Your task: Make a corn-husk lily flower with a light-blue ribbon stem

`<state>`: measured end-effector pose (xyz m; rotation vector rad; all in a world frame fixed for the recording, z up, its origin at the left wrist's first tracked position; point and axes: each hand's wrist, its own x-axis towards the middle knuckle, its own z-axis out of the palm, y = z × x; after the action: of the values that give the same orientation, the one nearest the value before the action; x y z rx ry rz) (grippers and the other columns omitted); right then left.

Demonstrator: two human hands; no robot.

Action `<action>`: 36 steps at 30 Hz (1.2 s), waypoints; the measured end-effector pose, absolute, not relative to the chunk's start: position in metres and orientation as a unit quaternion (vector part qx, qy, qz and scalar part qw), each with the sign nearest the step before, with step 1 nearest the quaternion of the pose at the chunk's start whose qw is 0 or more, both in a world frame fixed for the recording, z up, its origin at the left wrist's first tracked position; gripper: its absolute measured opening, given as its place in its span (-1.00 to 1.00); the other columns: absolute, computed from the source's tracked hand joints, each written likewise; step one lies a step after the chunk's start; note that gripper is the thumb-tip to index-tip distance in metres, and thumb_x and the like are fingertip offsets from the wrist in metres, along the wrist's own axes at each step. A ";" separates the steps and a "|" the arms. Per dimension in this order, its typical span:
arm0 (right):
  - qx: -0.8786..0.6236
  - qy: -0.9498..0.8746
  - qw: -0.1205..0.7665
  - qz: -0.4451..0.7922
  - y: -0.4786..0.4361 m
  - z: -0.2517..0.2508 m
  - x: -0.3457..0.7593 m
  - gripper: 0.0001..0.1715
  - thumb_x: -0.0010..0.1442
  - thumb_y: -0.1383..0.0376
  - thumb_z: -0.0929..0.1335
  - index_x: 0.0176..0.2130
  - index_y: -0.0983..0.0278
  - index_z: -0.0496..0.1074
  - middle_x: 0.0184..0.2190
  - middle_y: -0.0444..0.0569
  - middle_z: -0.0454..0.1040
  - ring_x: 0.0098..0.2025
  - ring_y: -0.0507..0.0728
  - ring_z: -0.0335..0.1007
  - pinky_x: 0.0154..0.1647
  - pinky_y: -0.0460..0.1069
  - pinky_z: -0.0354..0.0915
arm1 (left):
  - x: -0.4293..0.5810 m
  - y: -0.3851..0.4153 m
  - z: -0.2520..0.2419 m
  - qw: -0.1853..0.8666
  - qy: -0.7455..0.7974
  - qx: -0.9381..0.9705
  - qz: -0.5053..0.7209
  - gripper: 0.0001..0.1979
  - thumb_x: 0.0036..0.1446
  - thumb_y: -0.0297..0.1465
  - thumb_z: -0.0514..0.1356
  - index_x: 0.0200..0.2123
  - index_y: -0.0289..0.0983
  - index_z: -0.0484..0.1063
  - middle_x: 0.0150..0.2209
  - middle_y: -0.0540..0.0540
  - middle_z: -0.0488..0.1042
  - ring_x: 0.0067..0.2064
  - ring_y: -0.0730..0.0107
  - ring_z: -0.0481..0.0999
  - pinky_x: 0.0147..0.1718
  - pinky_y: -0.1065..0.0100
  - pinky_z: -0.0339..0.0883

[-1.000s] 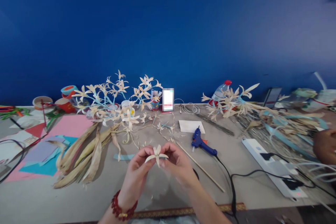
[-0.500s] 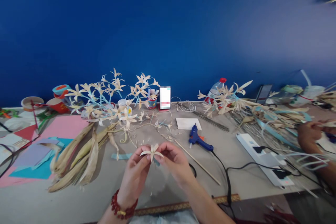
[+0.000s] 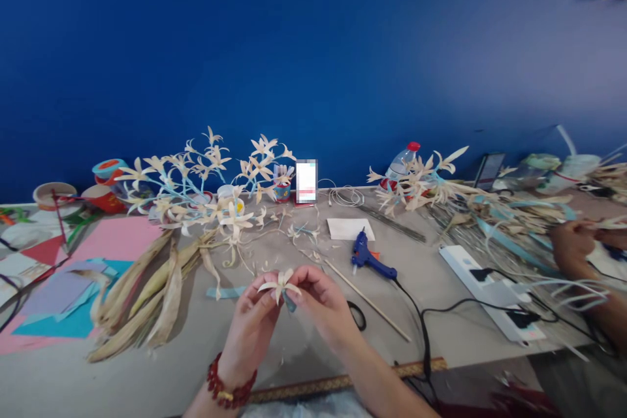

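Between my two hands is a small pale husk flower [image 3: 281, 283] with narrow spread petals. My left hand [image 3: 255, 313], with a red bead bracelet [image 3: 230, 384] at its wrist, pinches the flower from the left. On the other side my right hand [image 3: 321, 304] has its fingers closed at the flower's base, where a light blue strip [image 3: 289, 302] hangs down. The fingertips partly cover the base and the strip. A blue glue gun [image 3: 368, 257] lies to the right of my hands, beside a thin wooden stick [image 3: 368, 300].
Finished husk flowers on blue stems [image 3: 181, 176] stand at the back left. Dry corn husks [image 3: 147, 294] and coloured paper [image 3: 117, 238] lie to the left. A white power strip [image 3: 490, 294] with cables is on the right, near another person's hand [image 3: 571, 245].
The flower has tilted slightly in my fingers, and more of the blue strip shows beneath it. The whole view has shifted a little.
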<state>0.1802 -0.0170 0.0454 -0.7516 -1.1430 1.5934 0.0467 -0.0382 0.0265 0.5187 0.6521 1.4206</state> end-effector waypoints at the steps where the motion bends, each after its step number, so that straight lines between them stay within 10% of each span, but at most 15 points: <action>1: -0.309 -0.471 0.500 0.658 -0.018 0.045 0.180 -0.78 0.12 0.16 0.46 -0.37 0.25 0.43 -0.44 -0.13 0.38 -0.38 0.04 0.23 -0.32 -0.06 0.18 | 0.047 -0.038 0.026 0.678 0.293 0.229 0.634 -0.89 -0.02 -0.43 0.37 -0.40 -0.31 0.51 -0.37 -0.06 0.45 -0.30 0.41 0.41 -0.26 0.42 0.30; 36: -0.297 -0.513 0.582 0.557 -0.030 0.032 0.168 -0.88 0.24 0.21 0.36 -0.27 0.21 0.40 -0.34 -0.10 0.42 -0.28 0.08 0.32 -0.21 -0.03 0.25 | 0.048 -0.038 0.028 0.674 0.292 0.260 0.627 -0.89 -0.03 -0.42 0.39 -0.41 -0.25 0.51 -0.26 -0.08 0.55 -0.16 0.30 0.50 -0.17 0.39 0.30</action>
<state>0.1683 -0.0298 0.0323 -0.6929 -1.1969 1.3004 0.0477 -0.0380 0.0281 0.5842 0.6582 1.4106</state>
